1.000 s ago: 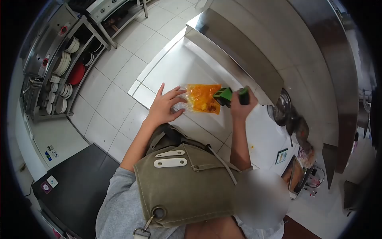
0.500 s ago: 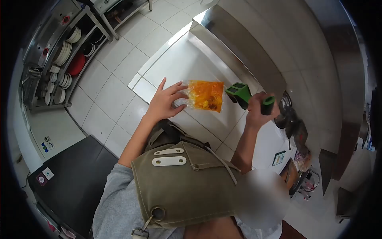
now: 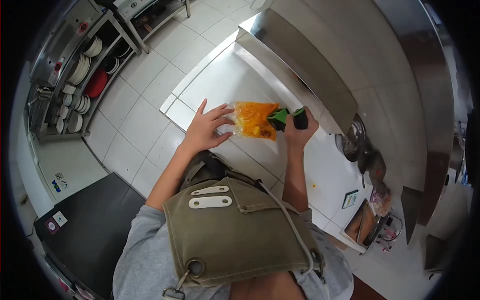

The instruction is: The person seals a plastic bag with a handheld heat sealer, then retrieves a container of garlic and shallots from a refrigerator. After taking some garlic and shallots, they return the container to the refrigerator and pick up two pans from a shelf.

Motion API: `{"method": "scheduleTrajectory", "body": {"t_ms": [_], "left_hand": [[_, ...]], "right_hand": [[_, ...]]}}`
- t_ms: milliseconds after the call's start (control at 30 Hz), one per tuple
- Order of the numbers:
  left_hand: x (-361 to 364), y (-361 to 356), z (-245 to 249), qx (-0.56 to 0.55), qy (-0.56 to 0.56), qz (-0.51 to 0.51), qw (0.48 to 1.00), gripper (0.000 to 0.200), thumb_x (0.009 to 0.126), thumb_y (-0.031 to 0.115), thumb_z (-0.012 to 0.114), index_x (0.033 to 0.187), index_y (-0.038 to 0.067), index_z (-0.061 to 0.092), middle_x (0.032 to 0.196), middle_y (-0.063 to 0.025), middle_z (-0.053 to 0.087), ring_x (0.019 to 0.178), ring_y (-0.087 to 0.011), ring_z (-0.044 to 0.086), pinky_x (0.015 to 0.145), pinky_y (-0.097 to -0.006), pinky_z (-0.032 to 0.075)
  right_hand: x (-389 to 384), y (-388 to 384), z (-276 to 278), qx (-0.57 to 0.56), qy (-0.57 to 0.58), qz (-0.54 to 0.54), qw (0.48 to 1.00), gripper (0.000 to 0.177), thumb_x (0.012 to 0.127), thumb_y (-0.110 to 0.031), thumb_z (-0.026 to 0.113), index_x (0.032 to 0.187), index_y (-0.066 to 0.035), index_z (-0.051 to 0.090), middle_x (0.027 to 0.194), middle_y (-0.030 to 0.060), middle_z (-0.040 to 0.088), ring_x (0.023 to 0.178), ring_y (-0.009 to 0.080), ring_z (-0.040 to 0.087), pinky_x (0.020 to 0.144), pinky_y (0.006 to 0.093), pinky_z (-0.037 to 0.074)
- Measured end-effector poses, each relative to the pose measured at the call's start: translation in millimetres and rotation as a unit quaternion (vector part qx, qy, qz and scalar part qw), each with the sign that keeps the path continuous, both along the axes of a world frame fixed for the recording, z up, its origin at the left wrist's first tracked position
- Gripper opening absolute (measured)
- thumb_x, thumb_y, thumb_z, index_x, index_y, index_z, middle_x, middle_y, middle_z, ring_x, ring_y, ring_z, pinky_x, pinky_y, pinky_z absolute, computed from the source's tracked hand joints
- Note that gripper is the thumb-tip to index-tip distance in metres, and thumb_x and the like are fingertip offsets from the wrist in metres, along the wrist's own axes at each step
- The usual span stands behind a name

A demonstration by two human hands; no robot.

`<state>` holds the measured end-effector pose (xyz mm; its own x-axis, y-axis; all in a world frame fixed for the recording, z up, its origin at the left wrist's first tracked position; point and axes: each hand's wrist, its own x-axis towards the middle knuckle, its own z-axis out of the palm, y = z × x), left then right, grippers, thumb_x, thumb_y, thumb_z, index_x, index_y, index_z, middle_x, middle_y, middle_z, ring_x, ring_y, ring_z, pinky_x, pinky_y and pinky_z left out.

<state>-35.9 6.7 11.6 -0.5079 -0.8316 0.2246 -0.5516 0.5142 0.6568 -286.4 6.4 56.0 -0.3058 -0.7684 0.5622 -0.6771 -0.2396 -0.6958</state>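
Note:
A clear plastic bag of orange-yellow, saucy food lies flat on the white counter. My left hand is at its left edge, fingers spread and fingertips right at the loose plastic, not closed on it. In my right hand is a green-and-black infrared thermometer gun, with my fingers wrapped around its handle. Its front end overlaps the right side of the bag in this view, tilted down over it.
A steel backsplash runs behind the counter. Metal bowls, a small green-edged card and a tray are to the right. Stacked plates fill a rack at left, above a black surface.
My right hand has moved left with the infrared thermometer gun, bringing its front end to the bag's right side. My left hand has stayed nearly still.

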Motion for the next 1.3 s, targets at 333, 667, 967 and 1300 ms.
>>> {"method": "scheduleTrajectory", "body": {"t_ms": [333,667,967,1300], "left_hand": [[0.2,-0.5,1.7,-0.004,-0.012,-0.003,1.000,0.021,0.070,0.022,0.069,0.090,0.018,0.063,0.121,0.0021,0.055,0.122,-0.0179,0.043,0.107,-0.0549,0.017],[0.5,0.4,-0.7,0.011,-0.001,-0.005,1.000,0.023,0.069,0.021,0.070,0.091,0.018,0.064,0.123,0.0014,0.053,0.123,-0.0197,0.043,0.107,-0.0549,0.015],[-1.8,-0.5,-0.8,0.016,-0.006,0.000,1.000,0.025,0.068,0.020,0.070,0.091,0.018,0.064,0.123,0.0018,0.054,0.122,-0.0197,0.044,0.107,-0.0555,0.015],[-0.9,-3.0,-0.6,0.011,0.006,0.002,1.000,0.025,0.067,0.019,0.071,0.091,0.017,0.064,0.123,0.0014,0.054,0.122,-0.0197,0.044,0.107,-0.0555,0.015]], "right_hand": [[3.8,16.2,4.4,0.061,-0.014,-0.006,0.998,0.032,0.057,-0.009,0.069,0.086,0.002,0.061,0.065,0.0107,0.059,0.060,0.0236,0.056,0.062,0.0316,0.044],[3.8,8.8,7.9,0.068,-0.049,-0.021,0.996,0.035,0.059,-0.006,0.069,0.089,0.008,0.060,0.066,0.0102,0.059,0.061,0.0159,0.058,0.060,0.0272,0.046],[-3.7,7.0,-5.3,-0.008,-0.018,0.029,0.999,0.028,0.059,-0.003,0.066,0.083,0.007,0.057,0.057,0.0097,0.054,0.049,0.0192,0.055,0.053,0.0230,0.043],[32.9,26.4,20.1,-0.023,-0.027,0.076,0.996,0.019,0.059,-0.007,0.067,0.074,0.000,0.058,0.053,0.0072,0.049,0.044,0.0179,0.050,0.048,0.0218,0.039]]}}
